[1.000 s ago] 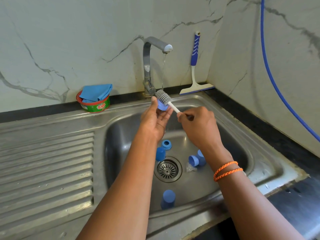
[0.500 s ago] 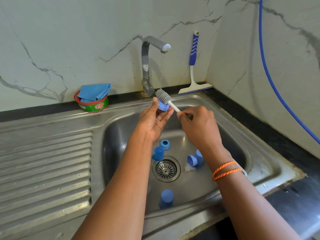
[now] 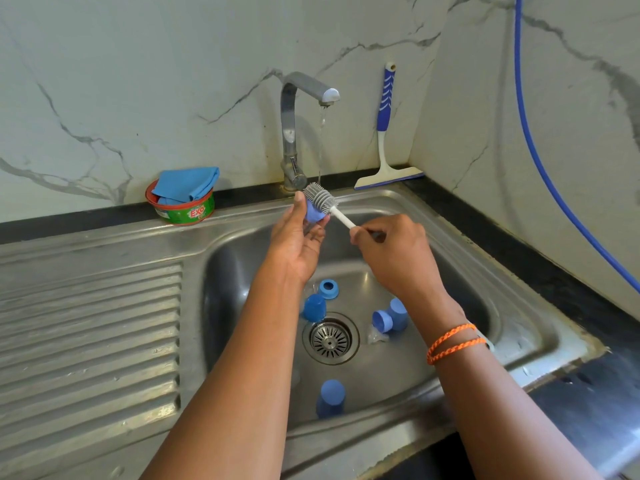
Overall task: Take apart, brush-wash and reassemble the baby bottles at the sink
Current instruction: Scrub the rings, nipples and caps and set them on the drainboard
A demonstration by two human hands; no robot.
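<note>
Baby-bottle parts, all blue, lie scattered in the sink [image 3: 519,327]: a ring [image 3: 328,289] and a cap [image 3: 314,307] near the drain [image 3: 330,338], two more caps [image 3: 389,318] to its right, another cap [image 3: 330,398] by the near wall. My left hand [image 3: 298,237] pinches one small blue part [image 3: 313,213] between thumb and fingertips, just under the thin stream from the tap [image 3: 308,91]. My right hand [image 3: 394,251] pinches the white handle of the grey bottle brush [image 3: 320,199], whose bristle head rests against the held part. Risk, as I judge it: the wet piece is held only at its edges, so a firm brush stroke could flick it into the basin; small clear pieces near the drain could be overlooked. A soap tub [image 3: 181,207] with a blue cloth sits on the ledge.
</note>
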